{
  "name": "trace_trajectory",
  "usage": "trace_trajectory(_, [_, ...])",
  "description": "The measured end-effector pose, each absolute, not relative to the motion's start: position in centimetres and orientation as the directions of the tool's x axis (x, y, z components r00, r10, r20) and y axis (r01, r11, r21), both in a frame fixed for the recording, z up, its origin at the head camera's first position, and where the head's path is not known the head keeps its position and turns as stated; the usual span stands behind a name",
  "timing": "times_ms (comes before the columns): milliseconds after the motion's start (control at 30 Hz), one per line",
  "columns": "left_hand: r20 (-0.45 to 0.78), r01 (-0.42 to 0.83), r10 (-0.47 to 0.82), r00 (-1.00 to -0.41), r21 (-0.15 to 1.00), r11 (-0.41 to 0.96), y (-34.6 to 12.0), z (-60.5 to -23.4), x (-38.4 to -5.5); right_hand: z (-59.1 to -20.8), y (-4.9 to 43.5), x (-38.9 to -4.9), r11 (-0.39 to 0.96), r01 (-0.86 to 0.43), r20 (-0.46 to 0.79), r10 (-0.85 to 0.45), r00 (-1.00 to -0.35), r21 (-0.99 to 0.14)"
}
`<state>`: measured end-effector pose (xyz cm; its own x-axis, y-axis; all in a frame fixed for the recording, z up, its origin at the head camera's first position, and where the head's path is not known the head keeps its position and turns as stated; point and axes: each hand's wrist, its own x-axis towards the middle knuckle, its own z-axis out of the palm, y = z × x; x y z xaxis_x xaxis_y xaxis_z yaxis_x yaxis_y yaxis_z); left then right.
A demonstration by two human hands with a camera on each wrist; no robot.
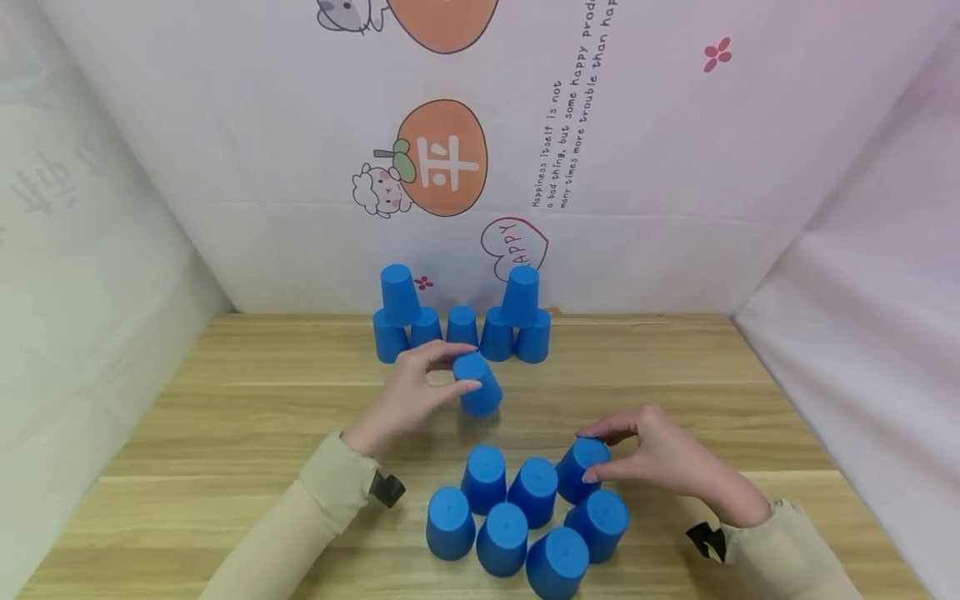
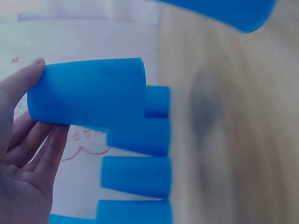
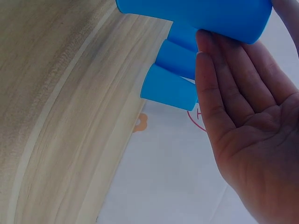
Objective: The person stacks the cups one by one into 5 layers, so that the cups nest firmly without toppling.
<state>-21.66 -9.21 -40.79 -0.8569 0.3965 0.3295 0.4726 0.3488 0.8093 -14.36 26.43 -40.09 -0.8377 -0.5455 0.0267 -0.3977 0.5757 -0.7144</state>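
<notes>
Between thumb and fingers my left hand (image 1: 411, 390) holds a blue cup (image 1: 477, 385), upside down and a little tilted, in front of the back row. The left wrist view shows this cup (image 2: 88, 91) raised off the wood, its shadow on the table. My right hand (image 1: 660, 454) pinches another upside-down blue cup (image 1: 583, 470) at the back right of the near group. In the right wrist view the fingers (image 3: 233, 79) lie along that cup's side (image 3: 201, 14). Several more upside-down cups, such as one at the front (image 1: 557, 562), stand close beside it.
At the back, a row of upside-down blue cups stands along the wall cloth (image 1: 637, 167). One cup (image 1: 401, 295) sits on the left pair and another (image 1: 521, 296) on the right pair, with a single cup (image 1: 462, 326) between. Everything stands on a wooden table (image 1: 247, 433).
</notes>
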Motion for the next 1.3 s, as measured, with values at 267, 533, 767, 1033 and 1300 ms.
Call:
trace_trajectory(267, [0.515, 0.597, 0.305, -0.801, 0.716, 0.362, -10.7, -36.9, -23.9, -40.0, 26.4, -14.3, 0.579, -0.402, 0.027, -0.548, -0.836, -0.709])
trace_trajectory(533, [0.484, 0.534, 0.226, -0.845, 0.755, 0.381, -11.9, -31.9, -26.6, -39.9, 26.4, -14.2, 0.578, -0.402, 0.024, -0.551, -0.834, -0.709])
trace_trajectory(767, [0.472, 0.499, 0.183, -0.862, 0.731, 0.464, -12.1, -29.5, -29.4, -40.0, 26.4, -14.2, 0.579, -0.407, 0.028, -0.551, -0.834, -0.707])
trace_trajectory(1033, [0.411, 0.444, 0.192, -0.891, 0.701, 0.558, -11.9, -30.6, -31.6, -39.9, 26.4, -14.3, 0.570, -0.401, 0.025, -0.554, -0.832, -0.717])
trace_trajectory(1300, [0.345, 0.437, 0.269, -0.899, 0.663, 0.608, -11.8, -33.1, -32.4, -39.8, 26.3, -14.4, 0.571, -0.409, 0.033, -0.554, -0.832, -0.712])
